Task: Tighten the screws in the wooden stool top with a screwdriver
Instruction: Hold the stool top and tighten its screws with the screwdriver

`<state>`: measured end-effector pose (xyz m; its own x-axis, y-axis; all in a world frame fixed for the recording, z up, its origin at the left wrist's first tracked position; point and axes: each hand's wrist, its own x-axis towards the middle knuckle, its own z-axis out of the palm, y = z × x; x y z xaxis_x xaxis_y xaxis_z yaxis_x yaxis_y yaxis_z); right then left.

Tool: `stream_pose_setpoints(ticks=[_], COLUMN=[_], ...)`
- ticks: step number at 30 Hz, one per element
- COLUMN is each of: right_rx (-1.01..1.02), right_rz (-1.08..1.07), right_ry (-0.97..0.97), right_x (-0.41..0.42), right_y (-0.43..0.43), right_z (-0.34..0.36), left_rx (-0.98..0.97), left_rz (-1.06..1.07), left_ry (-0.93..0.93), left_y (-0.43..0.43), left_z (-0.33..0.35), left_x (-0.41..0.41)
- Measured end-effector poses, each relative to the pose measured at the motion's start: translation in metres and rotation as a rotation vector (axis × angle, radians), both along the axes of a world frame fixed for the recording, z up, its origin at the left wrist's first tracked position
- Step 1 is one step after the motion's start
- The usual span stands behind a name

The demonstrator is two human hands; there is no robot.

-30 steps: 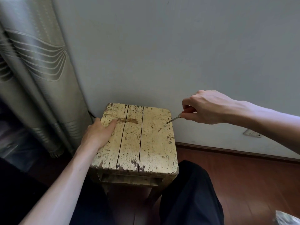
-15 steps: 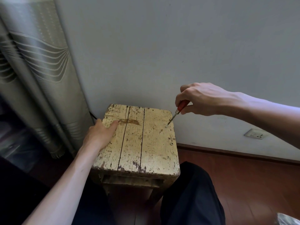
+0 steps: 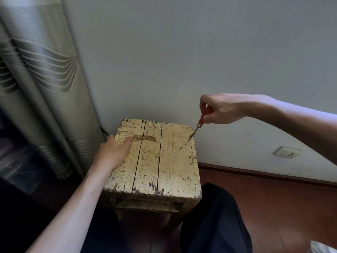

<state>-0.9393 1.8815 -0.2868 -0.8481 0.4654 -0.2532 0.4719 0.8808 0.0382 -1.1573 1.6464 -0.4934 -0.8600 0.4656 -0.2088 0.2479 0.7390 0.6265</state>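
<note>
Holds screwdriver [image 3: 196, 128] slanted, handle up-right, tip down-left on screw [image 3: 187, 143] in stool top [image 3: 169, 161], right hand [image 3: 222, 108] fingers curled round red handle. Rests left hand [image 3: 111, 154] on left plank, thumb flat; cannot tell finger curl.

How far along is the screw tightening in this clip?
Done: nothing confirmable; tightness unreadable. In hand: the right hand holds the screwdriver, tip on a far screw at the stool top's right edge, while the left hand steadies it. Left: possibly two nearer screws along that edge.
</note>
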Motion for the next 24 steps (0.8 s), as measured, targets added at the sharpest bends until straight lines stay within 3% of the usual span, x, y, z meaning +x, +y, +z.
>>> stream_pose_setpoints(ticks=[11,20,24], right_rx=[0.222,-0.126,-0.120], right_rz=[0.019,-0.018,0.100], right_ry=[0.152,0.195,0.309], right_x=[0.004,0.021,0.028], right_y=[-0.005,-0.010,-0.011], right_z=[-0.012,-0.018,-0.020], left_rx=[-0.015,0.001,-0.002], left_rz=[-0.002,-0.010,-0.011], left_ry=[0.010,-0.007,0.000], left_y=[0.000,0.000,-0.001], left_z=[0.002,0.004,0.004], left_x=[0.001,0.001,0.003])
